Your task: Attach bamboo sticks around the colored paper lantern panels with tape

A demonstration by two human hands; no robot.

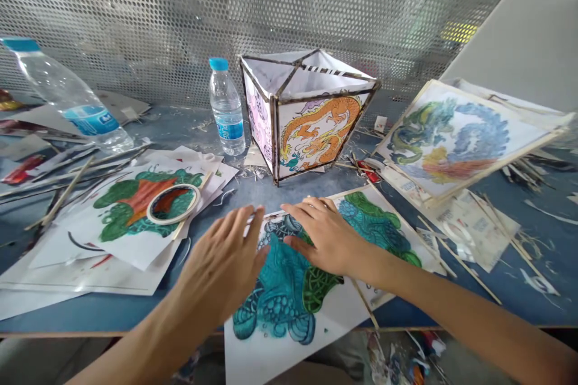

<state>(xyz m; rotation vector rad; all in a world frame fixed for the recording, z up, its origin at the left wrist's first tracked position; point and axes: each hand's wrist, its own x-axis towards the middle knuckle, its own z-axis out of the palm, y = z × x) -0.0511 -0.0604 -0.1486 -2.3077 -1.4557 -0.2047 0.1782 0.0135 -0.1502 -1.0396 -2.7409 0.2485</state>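
A sheet of white paper with a teal and green painted drawing [280, 277] lies in front of me, its near corner hanging past the table edge. My left hand [226, 258] rests at its upper left edge, fingers stretched out. On the upper edge lies my right hand [327, 234], palm down with the fingers extended and the thumb toward the left hand. Neither hand grips anything. A second teal and green painting [372, 222] sits beside the right hand, with thin sticks along its edges. Part of the first drawing is hidden under my hands.
A dragon-painted lantern [320, 126] stands behind my hands, near a small water bottle [226, 111]. A larger bottle [85, 105] leans at left. Tape [174, 204] lies on painted papers [135, 252]. Another painted lantern [445, 138] and loose sticks [460, 258] are at right.
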